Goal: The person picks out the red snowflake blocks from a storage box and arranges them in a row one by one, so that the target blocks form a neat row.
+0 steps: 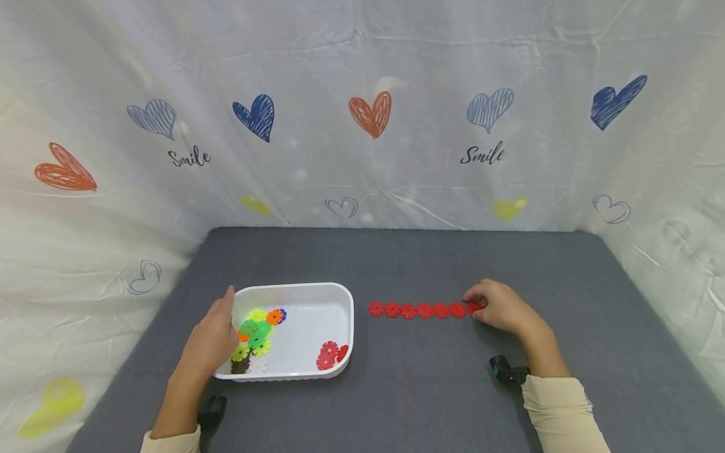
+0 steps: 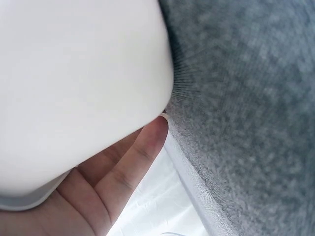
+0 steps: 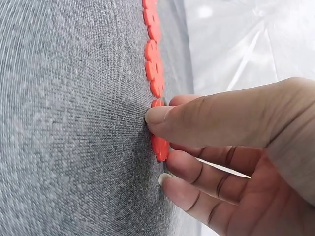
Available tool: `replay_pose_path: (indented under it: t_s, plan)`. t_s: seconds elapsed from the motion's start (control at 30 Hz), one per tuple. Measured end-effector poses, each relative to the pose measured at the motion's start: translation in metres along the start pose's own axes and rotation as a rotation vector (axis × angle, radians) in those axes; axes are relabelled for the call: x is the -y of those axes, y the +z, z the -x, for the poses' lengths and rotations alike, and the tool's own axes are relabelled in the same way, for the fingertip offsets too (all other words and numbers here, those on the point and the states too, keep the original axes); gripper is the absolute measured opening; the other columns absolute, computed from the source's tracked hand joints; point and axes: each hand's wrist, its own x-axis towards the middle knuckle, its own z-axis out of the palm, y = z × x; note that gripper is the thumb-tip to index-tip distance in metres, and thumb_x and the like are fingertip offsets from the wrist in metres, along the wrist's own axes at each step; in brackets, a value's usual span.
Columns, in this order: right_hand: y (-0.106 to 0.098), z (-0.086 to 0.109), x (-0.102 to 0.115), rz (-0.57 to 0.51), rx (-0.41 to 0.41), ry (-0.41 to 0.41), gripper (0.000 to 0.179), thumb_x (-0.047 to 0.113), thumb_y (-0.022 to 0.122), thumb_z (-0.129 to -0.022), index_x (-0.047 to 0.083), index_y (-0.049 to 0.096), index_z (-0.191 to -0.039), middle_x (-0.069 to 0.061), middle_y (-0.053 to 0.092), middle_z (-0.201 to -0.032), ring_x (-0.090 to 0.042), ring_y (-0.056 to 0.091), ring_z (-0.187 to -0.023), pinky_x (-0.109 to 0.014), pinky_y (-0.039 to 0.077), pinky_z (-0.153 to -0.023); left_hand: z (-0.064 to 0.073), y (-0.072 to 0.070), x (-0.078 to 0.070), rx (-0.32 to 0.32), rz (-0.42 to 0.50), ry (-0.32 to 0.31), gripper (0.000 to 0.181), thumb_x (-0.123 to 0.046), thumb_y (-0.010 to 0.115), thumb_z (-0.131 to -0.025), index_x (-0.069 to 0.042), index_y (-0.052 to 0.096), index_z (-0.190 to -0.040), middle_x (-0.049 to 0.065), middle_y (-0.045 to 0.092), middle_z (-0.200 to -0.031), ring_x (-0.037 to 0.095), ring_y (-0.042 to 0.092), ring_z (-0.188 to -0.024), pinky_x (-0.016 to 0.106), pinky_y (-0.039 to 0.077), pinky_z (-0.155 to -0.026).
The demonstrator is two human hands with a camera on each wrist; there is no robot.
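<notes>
My right hand (image 1: 504,306) pinches a red flower-shaped disc (image 3: 160,146) between thumb and fingers, down at the grey cloth. This disc is at the right end of a straight row of red flower-shaped discs (image 1: 425,311). On the left, my left hand (image 1: 208,340) lies along the outer left side of a white tray (image 1: 306,287), its fingers fairly straight against the wall in the left wrist view. Inside the tray, green and yellow discs (image 1: 255,330) are heaped at the left, and a few red discs (image 1: 326,355) lie in the front right corner.
An orange disc (image 1: 274,316), brown discs (image 1: 240,365) and white pieces (image 1: 258,364) are also in the tray. A grey cloth (image 1: 419,390) covers the table. Behind it hangs a pale curtain (image 1: 419,157) printed with hearts.
</notes>
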Motion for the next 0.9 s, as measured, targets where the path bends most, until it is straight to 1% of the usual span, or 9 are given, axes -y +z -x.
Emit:
replay_pose_path:
  t_s: [0.2,0.33,0.43,0.53,0.63,0.7,0.8,0.9]
  plan:
    - [0.003,0.000,0.003,-0.005,-0.002,0.003,0.029,-0.008,0.076,-0.074,-0.003,0.074,-0.103,-0.007,0.063,-0.091,-0.024,0.057,-0.081,-0.042,0.050,-0.071,0.001,0.001,0.000,-0.004,0.000,-0.001,0.068,0.004,0.046,-0.095,0.010,0.016,-0.155,0.036,0.037,-0.145,0.051,0.051,-0.118,0.066,0.042,-0.096]
    - [0.003,0.000,0.004,-0.006,-0.005,0.002,0.030,-0.007,0.076,-0.074,-0.002,0.073,-0.104,-0.006,0.062,-0.089,-0.023,0.056,-0.079,-0.040,0.048,-0.069,0.000,0.001,0.000,-0.008,-0.003,0.010,0.066,0.003,0.046,-0.096,0.011,0.017,-0.155,0.036,0.038,-0.144,0.050,0.052,-0.115,0.066,0.043,-0.094]
    - [0.002,-0.002,0.008,0.014,-0.022,-0.019,0.027,-0.004,0.076,-0.077,-0.002,0.073,-0.103,-0.007,0.062,-0.089,-0.022,0.054,-0.078,-0.040,0.047,-0.068,0.000,0.001,0.001,-0.008,-0.007,0.016,0.064,0.003,0.045,-0.097,0.011,0.018,-0.154,0.036,0.038,-0.144,0.050,0.053,-0.113,0.066,0.044,-0.093]
    - [0.002,-0.007,0.019,0.042,-0.048,-0.057,0.023,-0.001,0.075,-0.081,-0.001,0.073,-0.104,-0.007,0.063,-0.091,-0.023,0.056,-0.080,-0.043,0.048,-0.071,-0.001,0.000,0.001,-0.003,-0.003,0.015,0.063,0.002,0.044,-0.097,0.012,0.018,-0.154,0.036,0.038,-0.144,0.050,0.053,-0.114,0.066,0.044,-0.093]
    - [0.005,-0.015,0.037,0.044,-0.057,-0.112,0.021,-0.001,0.074,-0.084,-0.001,0.073,-0.105,-0.008,0.065,-0.096,-0.026,0.060,-0.086,-0.047,0.051,-0.076,-0.001,0.000,0.001,0.003,0.001,0.012,0.064,0.003,0.045,-0.097,0.012,0.017,-0.154,0.036,0.037,-0.145,0.050,0.052,-0.115,0.066,0.043,-0.094]
    - [0.009,-0.023,0.054,0.042,-0.058,-0.171,0.020,-0.001,0.073,-0.085,-0.001,0.073,-0.105,-0.008,0.066,-0.099,-0.027,0.062,-0.091,-0.048,0.052,-0.080,-0.001,0.000,0.001,0.005,0.002,0.009,0.065,0.003,0.045,-0.097,0.011,0.017,-0.154,0.036,0.037,-0.145,0.050,0.052,-0.116,0.066,0.043,-0.094]
    - [0.020,-0.035,0.088,0.064,-0.065,-0.302,0.018,-0.002,0.073,-0.085,0.001,0.075,-0.103,-0.006,0.067,-0.100,-0.026,0.064,-0.093,-0.045,0.053,-0.082,0.000,0.000,0.001,0.006,0.001,0.007,0.066,0.003,0.046,-0.096,0.011,0.016,-0.155,0.036,0.037,-0.145,0.051,0.052,-0.116,0.066,0.042,-0.095]
    - [0.036,-0.044,0.130,0.142,-0.084,-0.458,0.016,0.000,0.074,-0.084,0.006,0.077,-0.098,-0.002,0.067,-0.094,-0.022,0.063,-0.090,-0.038,0.053,-0.081,0.000,0.001,0.001,0.004,0.002,0.007,0.066,0.004,0.046,-0.096,0.011,0.017,-0.155,0.036,0.037,-0.145,0.050,0.051,-0.116,0.066,0.042,-0.095]
